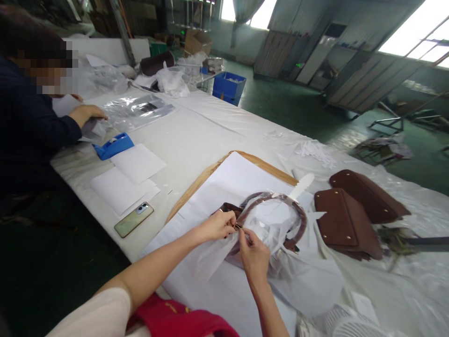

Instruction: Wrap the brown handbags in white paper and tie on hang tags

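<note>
A brown handbag (232,209) lies on white paper in front of me, partly covered by clear plastic and thin white wrapping. Its round handle (302,220) stands up under the plastic. My left hand (221,225) is closed in a pinch on the handbag near the base of the handle. Right beside it, my right hand (254,252) pinches at the same spot, fingertips almost touching the left ones. A small shiny piece shows between the two hands, too small to name. Much of the bag's body is hidden by my hands and the wrapping.
Two more brown bags (342,222) lie to the right. At left are white sheets (136,164), a phone (134,220) and a blue tape dispenser (114,146). A co-worker's hand (87,113) handles plastic there. A blue bin (228,87) stands beyond the table.
</note>
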A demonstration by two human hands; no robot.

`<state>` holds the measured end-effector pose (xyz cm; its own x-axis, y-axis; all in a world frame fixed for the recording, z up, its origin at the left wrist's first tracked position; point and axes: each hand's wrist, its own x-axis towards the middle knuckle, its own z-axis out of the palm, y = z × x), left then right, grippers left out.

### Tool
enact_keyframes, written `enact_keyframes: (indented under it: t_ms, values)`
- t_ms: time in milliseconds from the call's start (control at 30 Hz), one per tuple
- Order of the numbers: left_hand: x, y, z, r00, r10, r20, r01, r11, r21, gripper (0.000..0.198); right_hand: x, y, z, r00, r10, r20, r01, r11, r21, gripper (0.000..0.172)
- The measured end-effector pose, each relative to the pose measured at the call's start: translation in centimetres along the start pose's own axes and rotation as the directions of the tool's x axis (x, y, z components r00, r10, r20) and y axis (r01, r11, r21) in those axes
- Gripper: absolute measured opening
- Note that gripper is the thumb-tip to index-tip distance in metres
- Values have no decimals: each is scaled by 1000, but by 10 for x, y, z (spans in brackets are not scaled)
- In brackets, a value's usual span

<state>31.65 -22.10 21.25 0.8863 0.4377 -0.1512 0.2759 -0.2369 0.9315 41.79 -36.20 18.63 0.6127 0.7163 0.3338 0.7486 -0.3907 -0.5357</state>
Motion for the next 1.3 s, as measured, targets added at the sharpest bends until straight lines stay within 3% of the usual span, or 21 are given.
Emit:
enact_keyframes:
  t_ms: [167,300,467,633,767,900,1100,1300]
  values:
    - [1,-10,0,997,-20,77,34,984,-175,31,0,0,2,997,-71,43,69,997,39,41]
    - [7,-16,0,994,-6,105,15,996,-83,35,1,1,4,994,-45,95,40,998,51,41]
    - [6,-11,-9,992,124,16,-125,978,170,36,4,-3,4,992,13,122,-10,1000,-27,46]
    - [0,-18,-16,984,-48,-169,78,981,179,31,9,-9,3,977,103,185,-79,988,-132,49]
    - [-1,-25,-17,983,-68,-171,90,988,123,16,16,-14,0,943,191,272,-160,978,-131,46]
    - [-1,-25,-10,985,8,-171,18,989,150,16,22,-16,-4,907,248,340,-221,968,-117,44]
    - [-4,-30,9,952,173,-251,-112,964,241,20,27,-14,-5,889,189,417,-234,970,59,46]
    - [-1,-24,10,957,150,-248,-83,961,262,26,27,-16,3,890,242,387,-325,931,165,46]
